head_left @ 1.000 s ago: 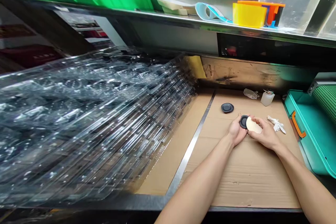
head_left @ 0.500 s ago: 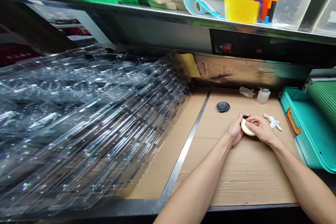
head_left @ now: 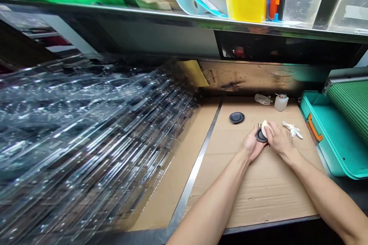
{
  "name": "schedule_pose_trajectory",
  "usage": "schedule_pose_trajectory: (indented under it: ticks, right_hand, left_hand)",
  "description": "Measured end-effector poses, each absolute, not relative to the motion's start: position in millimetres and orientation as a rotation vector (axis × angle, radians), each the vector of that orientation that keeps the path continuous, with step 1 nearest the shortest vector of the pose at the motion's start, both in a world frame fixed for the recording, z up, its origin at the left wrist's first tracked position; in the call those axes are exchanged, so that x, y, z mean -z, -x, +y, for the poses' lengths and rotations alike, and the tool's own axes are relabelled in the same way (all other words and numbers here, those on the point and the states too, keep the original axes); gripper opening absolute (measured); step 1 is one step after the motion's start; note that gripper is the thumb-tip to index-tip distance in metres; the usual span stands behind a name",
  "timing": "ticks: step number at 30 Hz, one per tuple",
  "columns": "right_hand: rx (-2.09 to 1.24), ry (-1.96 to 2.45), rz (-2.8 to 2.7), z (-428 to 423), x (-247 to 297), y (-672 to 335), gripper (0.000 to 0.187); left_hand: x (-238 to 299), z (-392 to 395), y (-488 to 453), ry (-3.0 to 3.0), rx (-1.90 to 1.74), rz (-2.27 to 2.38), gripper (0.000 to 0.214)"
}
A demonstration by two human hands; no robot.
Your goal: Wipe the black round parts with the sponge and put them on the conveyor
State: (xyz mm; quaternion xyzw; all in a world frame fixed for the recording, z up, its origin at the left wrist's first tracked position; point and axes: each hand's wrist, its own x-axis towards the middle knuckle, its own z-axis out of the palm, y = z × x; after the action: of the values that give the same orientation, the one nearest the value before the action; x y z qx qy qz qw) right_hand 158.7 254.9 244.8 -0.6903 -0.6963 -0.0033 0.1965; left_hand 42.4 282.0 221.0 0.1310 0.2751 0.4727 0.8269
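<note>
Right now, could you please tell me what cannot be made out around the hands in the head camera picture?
Head view, the black disc: its underside is hidden by the left hand.
Head view, the cream pad: mostly covered by the right hand.
Head view, the small bottle: any label is too small to read.

black round disc (head_left: 260,136) tilted, gripped | cream pad (head_left: 264,128) against its face | second black disc (head_left: 237,117) lying flat

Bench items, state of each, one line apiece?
left hand: holding black disc by its edge
right hand: holding cream pad against the disc
second black disc: lying flat on cardboard
white bottle: upright, capped
white cloth: crumpled on the cardboard
</note>
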Motion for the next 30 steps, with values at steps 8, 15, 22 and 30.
schedule_pose_trajectory:
  ticks: [8, 15, 22, 30]
  right_hand:
    - [0.065, 2.158, -1.939, 254, -246, -156, 0.048]
    - [0.090, 2.180, -2.014, 254, -242, -150, 0.056]
    - [0.017, 2.229, -1.984, 256, -246, -152, 0.056]
    - [-0.027, 2.230, -1.995, 250, -241, -145, 0.060]
  left_hand:
    - [-220, 285, -42, -0.287, -1.006, 0.565, 0.046]
    - [-219, 284, -43, -0.311, -0.963, 0.544, 0.047]
    - [-218, 283, -42, -0.329, -0.968, 0.544, 0.046]
    - [-219, 284, -40, -0.309, -0.977, 0.544, 0.046]
